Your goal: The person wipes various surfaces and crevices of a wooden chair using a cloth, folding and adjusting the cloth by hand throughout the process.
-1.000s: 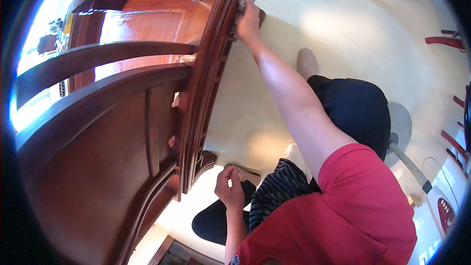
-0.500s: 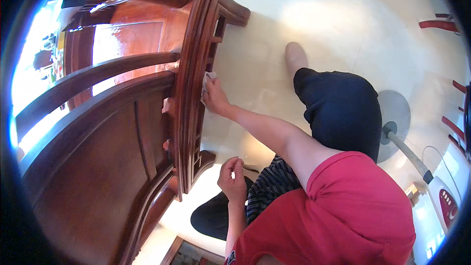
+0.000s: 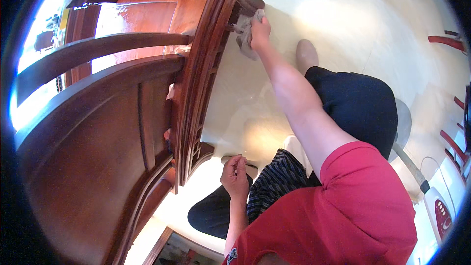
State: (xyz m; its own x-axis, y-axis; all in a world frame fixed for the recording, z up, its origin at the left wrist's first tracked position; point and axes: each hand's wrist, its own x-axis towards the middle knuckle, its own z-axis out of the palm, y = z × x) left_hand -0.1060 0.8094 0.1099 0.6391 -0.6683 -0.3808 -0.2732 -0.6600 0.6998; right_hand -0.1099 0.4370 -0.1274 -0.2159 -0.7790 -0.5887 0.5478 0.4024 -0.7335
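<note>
A large dark red-brown wooden chair (image 3: pixel 122 132) fills the left half of the view. My right hand (image 3: pixel 260 27) is stretched out and shut on a grey cloth (image 3: pixel 244 37), pressing it against the far end of the chair's carved side rail (image 3: pixel 206 68). My left hand (image 3: pixel 235 176) rests low near my knee, beside the near foot of the rail. Its fingers are curled together with the thumb against them, and nothing shows in it. I wear a red shirt, a striped cloth and dark trousers.
A cream tiled floor (image 3: pixel 353 24) lies under the chair. A grey fan base (image 3: pixel 403 122) with a pole stands at the right. A white appliance with a red panel (image 3: pixel 441 211) sits at the lower right. Red chair legs (image 3: pixel 444 41) line the upper right rim.
My right hand with the cloth slid from the far corner down to the middle of the rail, then back up to its far end. The left hand stayed by my knee.
</note>
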